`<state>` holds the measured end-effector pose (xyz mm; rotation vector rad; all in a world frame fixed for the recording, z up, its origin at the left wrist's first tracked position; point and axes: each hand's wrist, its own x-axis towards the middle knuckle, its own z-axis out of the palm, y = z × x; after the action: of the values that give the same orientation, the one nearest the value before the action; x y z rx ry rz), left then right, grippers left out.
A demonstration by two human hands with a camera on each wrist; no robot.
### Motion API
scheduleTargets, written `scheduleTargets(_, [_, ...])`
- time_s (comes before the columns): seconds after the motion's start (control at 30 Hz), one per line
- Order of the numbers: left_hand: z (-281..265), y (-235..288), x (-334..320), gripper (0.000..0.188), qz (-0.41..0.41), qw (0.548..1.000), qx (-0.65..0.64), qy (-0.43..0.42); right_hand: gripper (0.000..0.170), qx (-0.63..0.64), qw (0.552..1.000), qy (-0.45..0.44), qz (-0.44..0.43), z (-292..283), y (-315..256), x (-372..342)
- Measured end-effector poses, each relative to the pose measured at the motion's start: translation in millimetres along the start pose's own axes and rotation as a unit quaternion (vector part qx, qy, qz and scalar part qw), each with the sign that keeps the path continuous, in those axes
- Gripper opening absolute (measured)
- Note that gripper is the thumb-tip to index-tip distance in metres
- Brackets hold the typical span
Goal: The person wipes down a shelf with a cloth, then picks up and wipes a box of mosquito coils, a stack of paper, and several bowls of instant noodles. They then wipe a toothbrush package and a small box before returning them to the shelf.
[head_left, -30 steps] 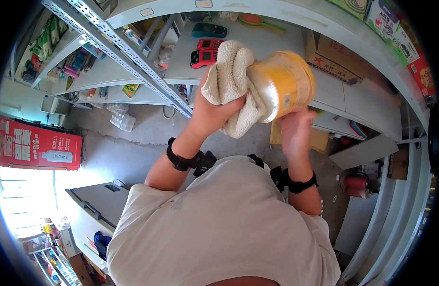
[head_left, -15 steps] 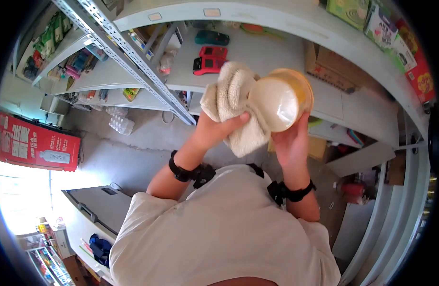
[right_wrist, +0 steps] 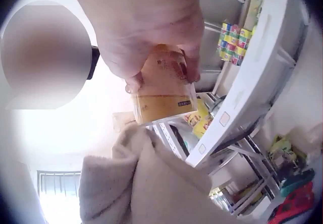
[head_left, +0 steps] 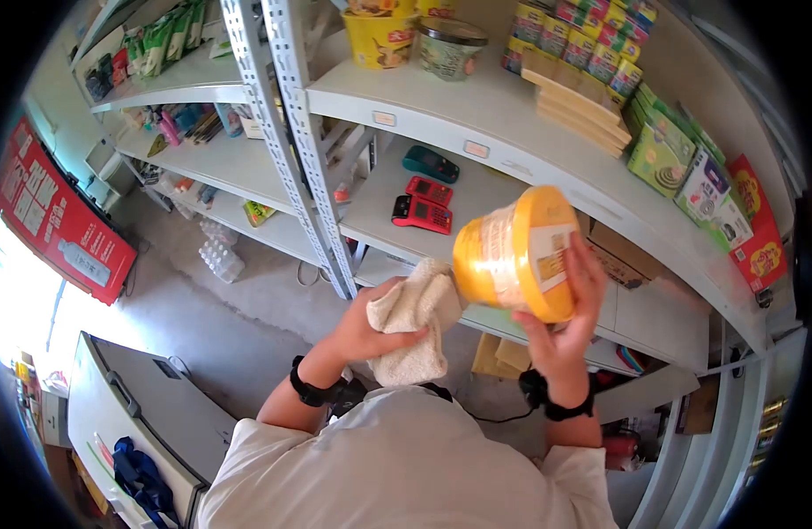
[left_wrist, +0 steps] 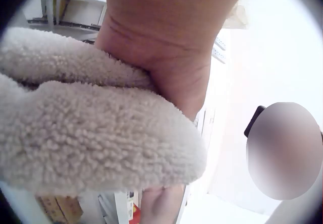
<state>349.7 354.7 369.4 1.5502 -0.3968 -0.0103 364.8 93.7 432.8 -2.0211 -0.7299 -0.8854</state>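
In the head view my right hand (head_left: 566,326) grips a yellow instant noodle tub (head_left: 503,256) by its wide end, thumb below and fingers over the end. The tub lies tilted on its side in the air, its clear wrap shining, its narrower end toward the left. My left hand (head_left: 371,333) holds a bunched beige towel (head_left: 415,331), thumb across its front. The towel's upper corner is right at the tub's narrow end. Thick towel folds (left_wrist: 101,138) hide most of the left fingers in the left wrist view. The right wrist view shows the tub (right_wrist: 164,90) between thumb and fingers.
Ahead stands a grey metal shelf (head_left: 512,167) with yellow noodle tubs (head_left: 378,40), a lidded jar (head_left: 450,51) and small boxes (head_left: 591,40). Red card terminals (head_left: 424,212) lie one level lower. A grey-topped white cabinet (head_left: 150,406) is at left.
The tub has turned from showing its pale base to showing its yellow side. The towel has come away from its wall toward the lower left. The head view now takes in more upper shelf.
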Motion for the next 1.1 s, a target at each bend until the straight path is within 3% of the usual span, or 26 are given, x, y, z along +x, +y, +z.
scheduleTargets(0.17, [-54.3, -6.5, -17.8, 0.046, -0.014, 0.992, -0.046, 0.120, 0.072, -0.053, 0.996, 0.013, -0.068, 4.8, -4.0, 75.1])
scheduleTargets(0.27, [-87.5, -6.4, -28.9, 0.044, -0.021, 0.987, -0.054, 0.147, 0.066, -0.082, 0.994, 0.008, -0.068, 13.5, -3.9, 121.6])
scheduleTargets(0.4, [-132.2, -18.2, -49.2, 0.043, -0.041, 0.981, -0.059, 0.179, 0.059, -0.157, 0.983, -0.072, 0.061, 24.9, 3.6, 162.3])
scheduleTargets(0.6, [-199.4, -39.5, -75.8, 0.043, -0.062, 0.967, -0.074, 0.234, 0.057, -0.196, 0.969, -0.095, 0.116, 53.3, 54.9, 183.1])
scheduleTargets(0.7, [-226.9, -46.3, -81.9, 0.043, -0.056, 0.966, -0.086, 0.236, 0.058, -0.205, 0.971, -0.069, 0.104, 62.8, 69.0, 187.4])
scheduleTargets(0.77, [-239.7, -49.2, -84.1, 0.042, -0.061, 0.965, -0.080, 0.241, 0.059, -0.280, 0.955, -0.072, 0.059, 62.0, 76.8, 192.3])
scheduleTargets(0.9, [-254.8, -51.4, -89.4, 0.042, -0.051, 0.965, -0.094, 0.240, 0.062, -0.466, 0.883, -0.056, -0.009, 75.5, 53.6, 197.9])
scheduleTargets(1.0, [-261.7, -57.8, -90.4, 0.042, -0.056, 0.960, -0.108, 0.253, 0.062, -0.403, 0.910, -0.066, -0.071, 104.9, 24.3, 226.1])
scheduleTargets(1.1, [-265.1, -57.3, -90.2, 0.043, -0.067, 0.959, -0.116, 0.250, 0.059, -0.395, 0.906, -0.101, -0.115, 142.8, 28.0, 254.9])
